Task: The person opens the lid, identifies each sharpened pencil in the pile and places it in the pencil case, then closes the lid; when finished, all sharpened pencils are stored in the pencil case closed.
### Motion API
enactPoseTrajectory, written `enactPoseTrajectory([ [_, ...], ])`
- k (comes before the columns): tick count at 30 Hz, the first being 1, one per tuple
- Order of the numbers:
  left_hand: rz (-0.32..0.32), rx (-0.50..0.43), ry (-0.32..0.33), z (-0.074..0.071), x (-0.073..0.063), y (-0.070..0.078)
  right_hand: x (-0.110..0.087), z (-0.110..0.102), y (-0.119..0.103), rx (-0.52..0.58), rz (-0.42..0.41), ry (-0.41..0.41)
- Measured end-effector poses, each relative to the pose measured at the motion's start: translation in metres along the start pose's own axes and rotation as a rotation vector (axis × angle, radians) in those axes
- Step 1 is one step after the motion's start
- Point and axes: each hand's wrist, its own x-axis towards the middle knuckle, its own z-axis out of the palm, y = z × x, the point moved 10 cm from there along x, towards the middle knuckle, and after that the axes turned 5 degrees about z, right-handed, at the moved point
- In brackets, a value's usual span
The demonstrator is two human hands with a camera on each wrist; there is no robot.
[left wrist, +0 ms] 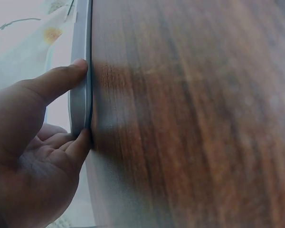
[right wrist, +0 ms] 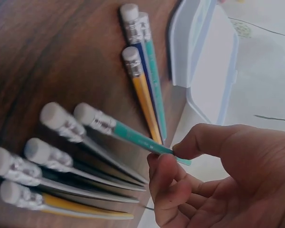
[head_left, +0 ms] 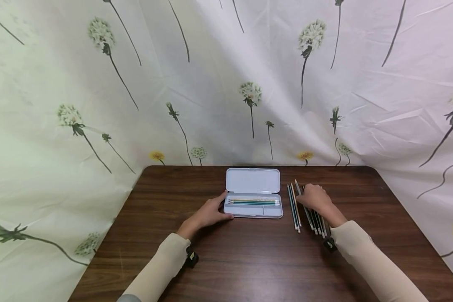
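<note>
A white pencil case [head_left: 253, 180] lies with its lid folded back on the table, several pencils [head_left: 253, 202] lengthwise in its rear compartment. At its left end my left hand [head_left: 207, 213] grips the case, thumb on the near side; the left wrist view shows thumb and fingers on the rim [left wrist: 80, 107]. Right of the case, my right hand [head_left: 314, 198] pinches a green pencil [right wrist: 135, 137] between thumb and fingers, its eraser end pointing away from the hand. Several other pencils [right wrist: 85, 178], dark, grey and yellow, lie beside it. Three more pencils [head_left: 294, 209] lie nearer the case.
The case's front compartment has a small divider [head_left: 263, 210]. All this rests on a dark wooden table [head_left: 249, 260]. Behind it hangs a white cloth [head_left: 219, 105] printed with dandelions. Each wrist carries a small black camera [head_left: 191, 256].
</note>
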Motion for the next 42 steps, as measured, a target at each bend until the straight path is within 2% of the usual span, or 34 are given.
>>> enactPoseTrajectory([
  [15, -0.002, 0.005, -0.001, 0.0, 0.001, -0.001, -0.006, -0.022, -0.027, 0.085, -0.117, 0.118],
  [20, 0.042, 0.013, 0.002, 0.0, 0.001, 0.0, -0.009, -0.026, -0.039, 0.098, -0.141, 0.121],
  [25, 0.039, 0.012, 0.003, 0.0, 0.001, -0.001, -0.012, -0.03, -0.059, 0.112, -0.19, 0.123],
  [27, 0.01, -0.003, 0.001, -0.001, 0.0, 0.001, -0.012, -0.031, -0.068, 0.111, -0.214, 0.125],
  [34, -0.012, 0.006, 0.01, -0.001, 0.001, -0.001, -0.015, -0.032, -0.107, 0.053, -0.323, 0.142],
  [42, -0.003, -0.003, 0.01, -0.001, 0.001, -0.002, -0.017, -0.029, -0.139, -0.028, -0.377, 0.116],
])
